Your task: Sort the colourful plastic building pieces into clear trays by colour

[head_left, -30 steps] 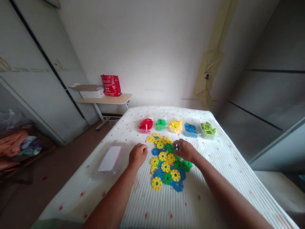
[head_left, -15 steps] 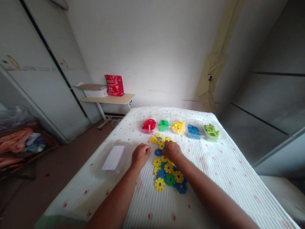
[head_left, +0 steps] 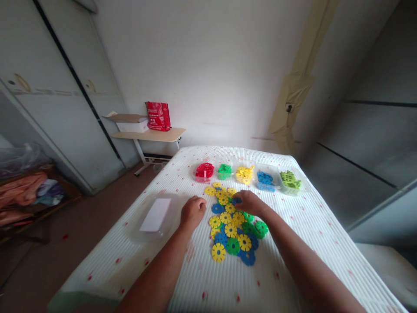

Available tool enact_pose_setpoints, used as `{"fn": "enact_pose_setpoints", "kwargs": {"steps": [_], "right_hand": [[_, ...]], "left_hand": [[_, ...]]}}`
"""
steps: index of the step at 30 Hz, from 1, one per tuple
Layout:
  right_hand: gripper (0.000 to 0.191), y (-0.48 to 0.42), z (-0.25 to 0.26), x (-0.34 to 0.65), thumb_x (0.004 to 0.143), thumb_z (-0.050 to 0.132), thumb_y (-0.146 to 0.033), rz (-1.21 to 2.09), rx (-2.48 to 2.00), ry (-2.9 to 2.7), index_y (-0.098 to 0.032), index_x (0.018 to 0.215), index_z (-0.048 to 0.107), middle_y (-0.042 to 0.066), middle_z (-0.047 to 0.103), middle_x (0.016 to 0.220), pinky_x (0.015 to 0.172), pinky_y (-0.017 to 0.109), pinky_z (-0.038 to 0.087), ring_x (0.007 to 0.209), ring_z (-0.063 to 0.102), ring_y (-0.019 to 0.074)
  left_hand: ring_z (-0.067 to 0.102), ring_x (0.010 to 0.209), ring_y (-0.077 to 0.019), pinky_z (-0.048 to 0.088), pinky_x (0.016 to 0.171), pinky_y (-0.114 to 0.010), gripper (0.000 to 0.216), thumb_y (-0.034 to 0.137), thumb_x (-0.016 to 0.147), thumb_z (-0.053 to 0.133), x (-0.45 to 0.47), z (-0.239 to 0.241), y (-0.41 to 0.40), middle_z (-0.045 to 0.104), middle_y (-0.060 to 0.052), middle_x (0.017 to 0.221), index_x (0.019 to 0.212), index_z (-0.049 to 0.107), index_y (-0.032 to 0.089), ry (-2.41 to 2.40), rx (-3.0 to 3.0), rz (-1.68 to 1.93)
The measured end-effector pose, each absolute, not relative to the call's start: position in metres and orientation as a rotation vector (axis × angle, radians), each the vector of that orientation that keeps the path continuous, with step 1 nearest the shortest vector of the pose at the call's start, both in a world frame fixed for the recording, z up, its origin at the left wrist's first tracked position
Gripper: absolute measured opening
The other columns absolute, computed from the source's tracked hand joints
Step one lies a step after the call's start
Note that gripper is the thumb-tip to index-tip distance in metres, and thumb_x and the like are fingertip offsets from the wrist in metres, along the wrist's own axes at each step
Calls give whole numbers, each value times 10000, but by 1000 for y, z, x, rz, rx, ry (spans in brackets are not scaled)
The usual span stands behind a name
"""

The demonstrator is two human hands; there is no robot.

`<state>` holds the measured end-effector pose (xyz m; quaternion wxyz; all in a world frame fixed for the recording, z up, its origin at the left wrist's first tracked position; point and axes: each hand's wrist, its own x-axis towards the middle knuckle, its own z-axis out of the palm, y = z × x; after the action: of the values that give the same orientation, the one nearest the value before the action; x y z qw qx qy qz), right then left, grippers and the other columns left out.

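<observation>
A pile of flat plastic gear-shaped discs in yellow, blue and green lies on the white cloth. My left hand rests on the cloth just left of the pile, fingers curled in a loose fist with nothing seen in them. My right hand lies on the pile's far right part, fingers bent down over a blue disc; what is under the fingers is hidden. Behind the pile stands a row of clear tubs with red discs, green discs, yellow discs, blue discs and light green discs.
A clear plastic lid or tray with a white sheet lies left of my left hand. The table has a white cloth with small red marks. A small side table with a red bag stands by the wall.
My right hand went left over the pile's far end, then came back right to its far right part. My left hand stayed put. The camera tilted slightly.
</observation>
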<state>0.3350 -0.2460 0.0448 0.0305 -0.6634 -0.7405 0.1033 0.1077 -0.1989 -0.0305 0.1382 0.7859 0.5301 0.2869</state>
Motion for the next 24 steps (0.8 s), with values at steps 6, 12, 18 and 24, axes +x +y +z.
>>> {"fn": "enact_pose_setpoints", "kwargs": {"steps": [6, 12, 18, 24], "right_hand": [[387, -249, 51, 319, 731, 607, -276, 521, -1728, -2197, -223, 1113, 639, 29, 655, 1086, 769, 221, 454, 903, 613, 160], [349, -239, 42, 275, 744, 581, -305, 197, -1775, -2504, -219, 1080, 623, 52, 638, 1075, 752, 239, 455, 939, 613, 184], [292, -236, 30, 260, 736, 583, -271, 45, -1874, -2609, -184, 1013, 616, 105, 626, 1035, 699, 295, 474, 903, 626, 233], [306, -234, 31, 256, 724, 596, -266, 20, -1878, -2642, -192, 1021, 602, 102, 621, 1023, 698, 288, 477, 904, 623, 226]], "left_hand": [[591, 783, -133, 424, 719, -237, 186, 129, 754, 502, 106, -30, -197, 665, -21, 835, 799, 671, 191, 1522, 2174, 921], [621, 775, -140, 460, 739, -244, 190, 150, 758, 505, 102, -30, -192, 693, -27, 823, 836, 676, 173, 1538, 1893, 1133], [623, 801, -138, 462, 771, -254, 197, 147, 762, 502, 102, -32, -193, 698, -26, 843, 839, 681, 180, 1520, 1927, 1126], [623, 796, -135, 457, 765, -247, 181, 148, 766, 507, 103, -32, -192, 699, -28, 847, 827, 676, 177, 1508, 1960, 1109]]}}
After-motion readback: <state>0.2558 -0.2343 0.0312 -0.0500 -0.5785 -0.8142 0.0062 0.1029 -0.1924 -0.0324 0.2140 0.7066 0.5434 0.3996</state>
